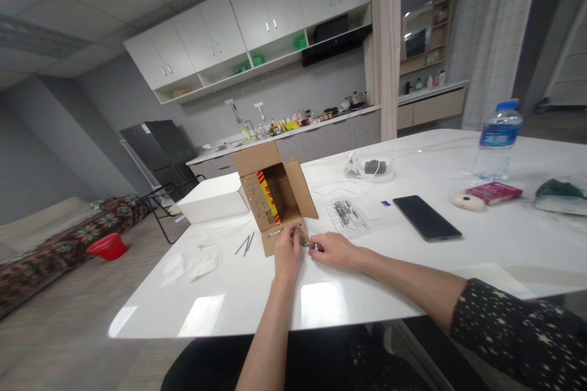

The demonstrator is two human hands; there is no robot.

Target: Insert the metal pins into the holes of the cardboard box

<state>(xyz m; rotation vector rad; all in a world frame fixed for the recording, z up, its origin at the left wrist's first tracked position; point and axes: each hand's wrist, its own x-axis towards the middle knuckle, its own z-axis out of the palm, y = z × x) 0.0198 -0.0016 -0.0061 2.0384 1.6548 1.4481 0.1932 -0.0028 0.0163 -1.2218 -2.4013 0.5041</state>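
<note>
Starting at the far left, there's a red bucket [107, 247] down on the floor, its inside hard to make out. Up on the table [165, 311], crumpled white tissues [202, 267] lie near the edge, and behind them sits a white box [213, 198], contents hidden from here. Next come slim dark rods [248, 245], loose on the tabletop, just left of the cardboard box [284, 192]. And that's the centrepiece! Flaps spread, opening toward the person, shadowed brown walls inside, a yellow-and-red strip [268, 197] down its left part, and a row of small pale bits along the front flap.

Here's the left hand [288, 249], right at that front flap, fingers bent close together at its surface; whether they pinch anything, I cannot tell. Just beside it, the right hand [334, 250], resting low, fingers curled in, thumb near the index finger. Something slim shows at those fingertips, too small to call as held. So the box stands directly beyond the 2 hands, touching the left.

Further right, a clear plastic bag [346, 215] with dark slim pieces in it, then a phone [426, 218], and finally a clear bottle [498, 143], blue cap on, standing upright.
</note>
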